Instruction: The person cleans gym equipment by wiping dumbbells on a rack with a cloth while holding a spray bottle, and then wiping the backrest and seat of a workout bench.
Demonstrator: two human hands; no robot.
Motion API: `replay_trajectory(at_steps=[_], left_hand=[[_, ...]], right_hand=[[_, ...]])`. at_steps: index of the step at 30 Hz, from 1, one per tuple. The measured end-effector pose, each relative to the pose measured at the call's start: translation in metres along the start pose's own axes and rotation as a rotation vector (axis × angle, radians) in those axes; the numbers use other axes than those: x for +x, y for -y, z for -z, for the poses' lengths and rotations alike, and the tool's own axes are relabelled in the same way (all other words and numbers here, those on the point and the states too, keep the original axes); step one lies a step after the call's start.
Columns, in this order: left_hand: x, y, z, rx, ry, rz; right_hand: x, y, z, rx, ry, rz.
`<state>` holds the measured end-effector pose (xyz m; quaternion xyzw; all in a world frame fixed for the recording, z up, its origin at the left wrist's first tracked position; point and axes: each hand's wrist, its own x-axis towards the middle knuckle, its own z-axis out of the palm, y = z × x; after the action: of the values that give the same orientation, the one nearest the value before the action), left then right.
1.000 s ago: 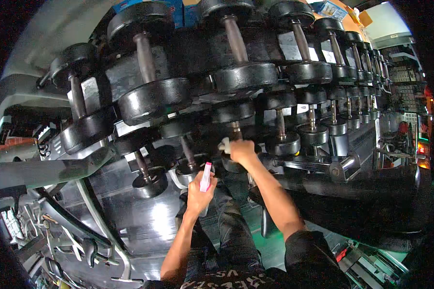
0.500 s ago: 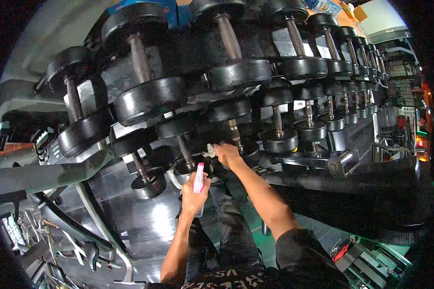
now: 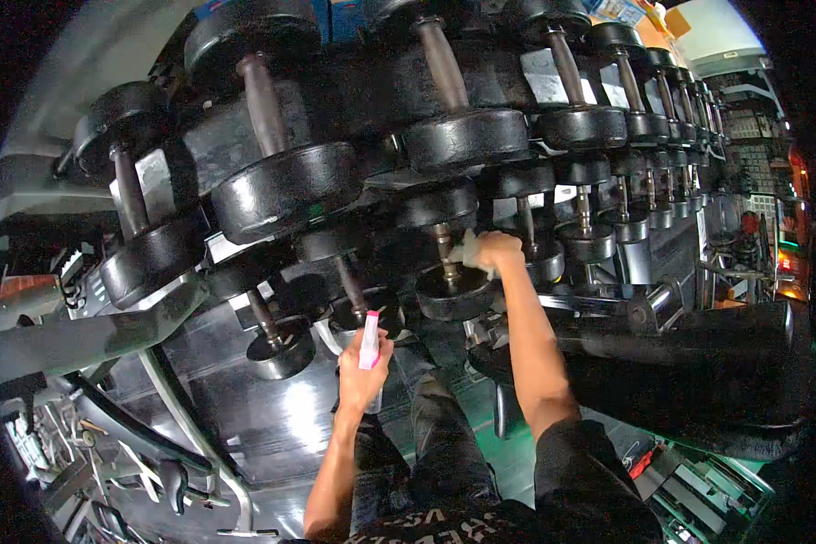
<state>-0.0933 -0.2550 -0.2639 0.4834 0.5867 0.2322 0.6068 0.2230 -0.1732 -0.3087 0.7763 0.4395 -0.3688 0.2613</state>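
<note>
My left hand (image 3: 363,367) is wrapped round a spray bottle (image 3: 370,341) with a white and pink trigger head, held upright in front of the lower row. In my right hand (image 3: 500,251) is a pale cloth (image 3: 472,253), bunched between the fingers. The cloth lies against or just beside the handle of a black dumbbell (image 3: 456,292) on the lower tier. Close above my left hand rests another black dumbbell (image 3: 344,272), partly hidden behind the bottle.
Large black dumbbells (image 3: 286,190) line the upper tier, and smaller ones run off to the right. A padded black bench (image 3: 680,363) stands at the right. At the left are a grey machine frame (image 3: 82,343) and other gym equipment. Boxes (image 3: 616,11) sit at the back.
My right hand has moved right and slightly up with the cloth, from the near end of the dumbbell to beside its handle. The left hand and bottle stay nearly still.
</note>
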Motion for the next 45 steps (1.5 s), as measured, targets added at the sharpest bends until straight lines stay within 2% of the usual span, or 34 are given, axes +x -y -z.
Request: replay_trajectory(at_steps=[1,2,3,5,6,7,9,10,11,13,14,16,17,19,20,21,23,25,27,29,33,34,35,37,39,41,43,45], left_hand=[[0.0,0.002,0.002,-0.001,0.003,0.002],[0.001,0.005,0.003,-0.009,-0.004,0.005],[0.002,0.006,0.005,-0.017,-0.012,0.006],[0.005,0.008,0.009,0.007,0.013,0.03],[0.006,0.01,0.01,0.03,0.018,-0.033],[0.005,0.011,0.011,0.055,0.026,-0.095],[0.004,0.006,0.011,0.049,0.033,-0.036],[0.005,0.003,0.011,0.042,0.033,0.019],[0.006,0.001,0.01,0.046,0.034,0.016],[0.004,0.001,0.009,0.062,0.048,-0.012],[0.003,0.0,0.009,0.047,0.04,-0.028],[0.002,-0.004,0.011,0.067,0.065,-0.015],[0.002,-0.006,0.011,0.08,0.084,-0.001],[0.002,-0.005,0.011,0.07,0.094,0.008],[0.002,-0.004,0.012,0.061,0.099,0.017],[0.002,-0.005,0.012,0.059,0.104,0.016],[0.004,-0.005,0.012,0.076,0.112,0.022],[0.005,-0.016,0.014,0.077,0.13,0.069],[0.006,-0.016,0.012,0.076,0.155,0.118],[0.009,-0.005,0.009,0.079,0.119,-0.042],[0.005,-0.031,0.005,0.087,0.174,0.073],[0.005,-0.024,0.003,0.099,0.152,-0.035],[0.004,-0.019,0.002,0.102,0.153,-0.033],[0.004,-0.015,-0.001,0.076,0.158,-0.09],[0.004,-0.011,-0.004,0.089,0.154,-0.086],[0.001,-0.011,-0.004,0.082,0.174,-0.043],[0.001,-0.011,-0.002,0.114,0.161,-0.089],[0.0,-0.011,-0.001,0.125,0.159,-0.1]], right_hand=[[-0.003,-0.001,0.003,0.171,-0.049,-0.11],[0.018,-0.013,-0.024,0.142,-0.183,-0.065],[0.061,-0.032,-0.064,0.125,-0.118,0.081],[0.064,-0.025,-0.092,0.261,-0.069,0.08],[0.029,-0.013,-0.058,0.179,-0.035,0.203],[0.035,-0.017,-0.066,0.185,-0.029,0.2],[0.052,-0.027,-0.081,0.216,0.058,0.34],[0.051,-0.028,-0.088,0.234,-0.127,0.452],[0.055,-0.028,-0.09,0.239,-0.129,0.452],[0.037,-0.007,-0.073,-0.005,0.034,0.152],[0.026,-0.001,-0.069,0.003,0.036,0.152],[0.005,0.005,-0.071,0.026,-0.131,0.054],[-0.001,0.006,-0.076,0.028,-0.13,0.05],[-0.019,0.01,-0.084,-0.029,-0.435,0.086],[-0.033,0.014,-0.084,-0.113,-0.427,0.072],[-0.044,0.018,-0.096,-0.228,-0.624,0.115],[-0.047,0.031,-0.103,-0.226,-0.467,0.165],[-0.044,0.049,-0.113,-0.129,-0.456,0.214],[-0.055,0.072,-0.103,-0.163,-0.47,0.302],[-0.053,0.08,-0.104,-0.021,-0.446,0.523],[-0.013,0.085,-0.124,0.04,-0.535,0.637],[-0.012,0.084,-0.113,0.009,-0.328,0.595],[-0.015,0.082,-0.104,-0.025,-0.122,0.547],[-0.032,0.069,-0.09,0.023,-0.135,0.531],[-0.059,0.051,-0.062,0.054,-0.034,0.388],[-0.063,0.031,-0.052,0.041,-0.054,0.216],[-0.056,0.01,-0.049,-0.072,-0.25,0.165],[-0.038,0.001,-0.038,-0.13,-0.315,-0.085]])
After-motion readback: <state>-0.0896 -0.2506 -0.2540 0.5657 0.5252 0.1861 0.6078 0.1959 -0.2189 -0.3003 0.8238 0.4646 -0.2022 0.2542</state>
